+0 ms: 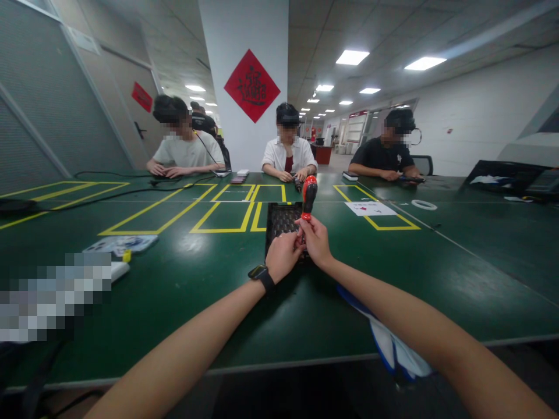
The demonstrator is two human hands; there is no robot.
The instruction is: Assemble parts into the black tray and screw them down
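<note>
A screwdriver with a red and black handle stands upright, handle up, over a black tray on the green table. My right hand is closed around its shaft just below the handle. Beside it, my left hand, with a black watch on the wrist, has its fingers closed near the screwdriver's lower end. What the left fingers hold is hidden. The tray has a dark patterned inside, and my hands cover its lower right part. The screwdriver's tip cannot be seen.
Three people sit across the green table, hands on small objects. Yellow tape outlines mark its surface. A paper sheet and a white ring lie right. Left are a patterned item and cables. Blue-white cloth hangs over the front edge.
</note>
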